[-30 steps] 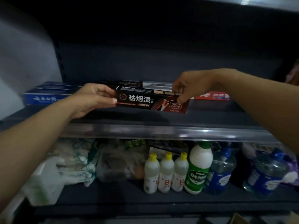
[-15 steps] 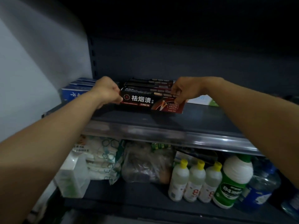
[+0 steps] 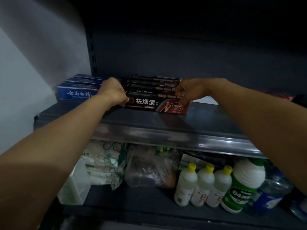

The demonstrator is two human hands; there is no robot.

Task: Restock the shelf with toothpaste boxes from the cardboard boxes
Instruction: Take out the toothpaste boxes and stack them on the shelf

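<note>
Front toothpaste box (image 3: 157, 105): black and red carton, lying flat and lengthwise on the upper shelf (image 3: 149, 120), centre of the frame, printed face toward the camera.
Left hand (image 3: 113, 93): at the left end of the front toothpaste box; fingers curled closed around that end, knuckles toward the camera.
Right hand (image 3: 189, 92): at the right end of the same box; fingers bent downward, pinching the upper right edge, thumb side hidden.
Stacked toothpaste boxes (image 3: 152, 83): more black cartons of the same kind, directly behind the front one, touching it, in rows running toward the back of the shelf.
Blue toothpaste boxes (image 3: 78, 90): left of the black cartons, partly covered by the left hand.
Red box (image 3: 280, 97): right edge of the frame, same shelf, well apart from the black cartons; blurred.
Lower shelf (image 3: 149, 200): carries three white bottles with yellow caps (image 3: 202, 185), a green-labelled white bottle (image 3: 244, 185) beside them, blue-labelled water bottles (image 3: 272, 191) at the lower right, a clear plastic bag (image 3: 149, 168) at centre, and patterned white packs (image 3: 103, 165) at the left.
Lighting: dim; fine print unreadable.
</note>
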